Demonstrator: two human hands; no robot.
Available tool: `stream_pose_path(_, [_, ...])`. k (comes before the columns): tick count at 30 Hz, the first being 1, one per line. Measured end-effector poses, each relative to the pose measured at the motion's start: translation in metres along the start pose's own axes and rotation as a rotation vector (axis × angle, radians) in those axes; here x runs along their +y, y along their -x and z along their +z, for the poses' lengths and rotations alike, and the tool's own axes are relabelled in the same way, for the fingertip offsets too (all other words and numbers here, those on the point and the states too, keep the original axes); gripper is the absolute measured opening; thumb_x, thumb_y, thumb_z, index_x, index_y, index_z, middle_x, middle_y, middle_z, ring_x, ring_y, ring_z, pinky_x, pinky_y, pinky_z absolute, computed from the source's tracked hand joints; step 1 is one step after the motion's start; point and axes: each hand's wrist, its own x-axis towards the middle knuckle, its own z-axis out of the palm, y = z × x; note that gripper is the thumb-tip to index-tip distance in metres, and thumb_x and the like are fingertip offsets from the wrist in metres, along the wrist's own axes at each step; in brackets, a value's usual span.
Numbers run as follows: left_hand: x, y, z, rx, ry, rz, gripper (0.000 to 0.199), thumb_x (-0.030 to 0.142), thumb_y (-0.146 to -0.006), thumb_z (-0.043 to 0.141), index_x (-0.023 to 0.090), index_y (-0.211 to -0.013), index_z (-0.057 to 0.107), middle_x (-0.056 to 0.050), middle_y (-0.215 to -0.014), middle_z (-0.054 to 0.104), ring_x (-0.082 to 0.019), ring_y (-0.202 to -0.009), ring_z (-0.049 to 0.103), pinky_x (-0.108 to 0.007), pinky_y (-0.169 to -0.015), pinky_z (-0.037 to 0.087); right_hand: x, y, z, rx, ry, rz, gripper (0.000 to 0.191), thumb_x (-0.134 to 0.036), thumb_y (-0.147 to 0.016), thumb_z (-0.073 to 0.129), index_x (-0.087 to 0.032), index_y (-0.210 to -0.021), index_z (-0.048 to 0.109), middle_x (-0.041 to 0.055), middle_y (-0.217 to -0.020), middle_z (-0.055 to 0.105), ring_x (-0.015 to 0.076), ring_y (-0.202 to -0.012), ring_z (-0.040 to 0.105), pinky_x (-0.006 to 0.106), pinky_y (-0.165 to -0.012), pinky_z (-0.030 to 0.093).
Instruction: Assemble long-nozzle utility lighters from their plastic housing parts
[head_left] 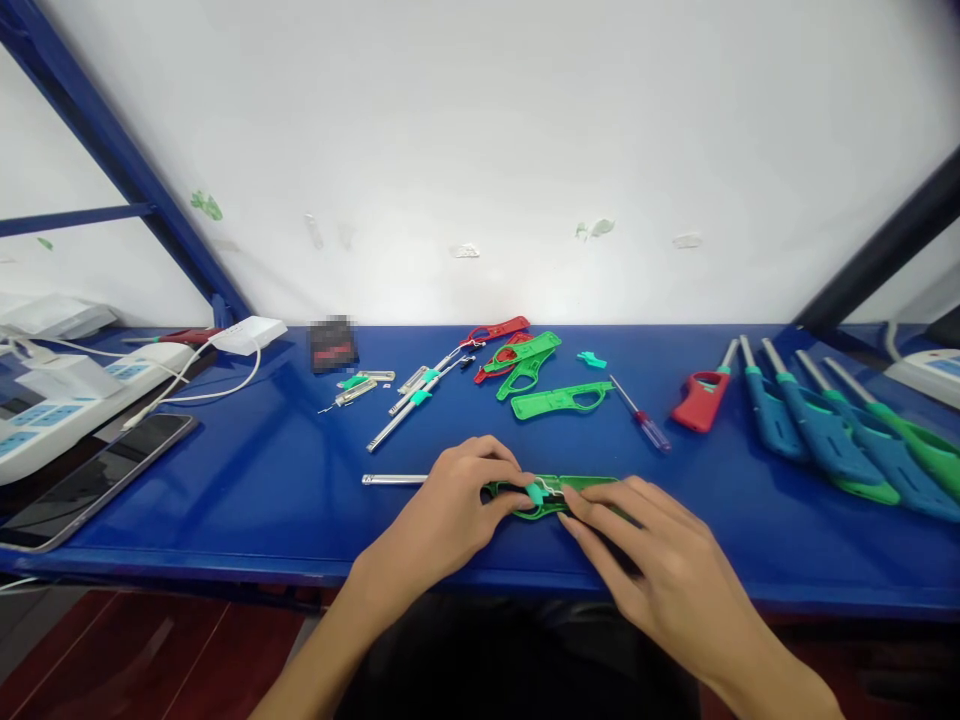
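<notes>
An open green lighter half-shell (600, 481) lies on the table near its front edge, inner side up. From its left end a silver metal tube (394, 480) sticks out. My left hand (461, 500) pinches a small teal trigger (537, 492) at the shell between thumb and index finger. My right hand (652, 530) is closed at the middle of the shell, its fingertips on the edge and beside a thin pale wire (553, 490). My fingers partly cover the shell and the parts inside it.
Behind my hands lie green half-shells (559, 400), metal tubes (397, 420), a teal trigger (592, 359) and a screwdriver (641, 415). A red lighter (701, 400) and several blue and green lighters (825, 430) lie right. Left are a phone (97, 480) and power strip (82, 410).
</notes>
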Motion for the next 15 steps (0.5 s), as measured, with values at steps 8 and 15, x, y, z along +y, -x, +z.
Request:
stream_pose_path(8, [-0.003, -0.001, -0.005, -0.009, 0.044, 0.006, 0.019, 0.009, -0.092, 0.079, 0.026, -0.1, 0.084, 0.002, -0.102, 0.075, -0.013, -0.09, 0.071, -0.022, -0.085, 0.053, -0.002, 0.0, -0.003, -0.061, -0.04, 0.001, 0.012, -0.015, -0.104, 0.06, -0.022, -0.109, 0.067, 0.0049, -0.105, 0.071, 0.0175, -0.087, 0.061, 0.035, -0.082, 0.052])
stream_pose_path(15, [0.0, 0.0, -0.012, -0.037, 0.051, 0.02, 0.017, 0.009, -0.091, 0.079, 0.023, -0.097, 0.083, 0.002, -0.102, 0.077, -0.012, -0.089, 0.072, -0.021, -0.085, 0.054, 0.004, 0.001, -0.003, -0.097, -0.075, 0.008, 0.023, -0.014, -0.106, 0.053, -0.024, -0.119, 0.07, 0.0042, -0.108, 0.072, 0.0166, -0.087, 0.062, 0.033, -0.08, 0.053])
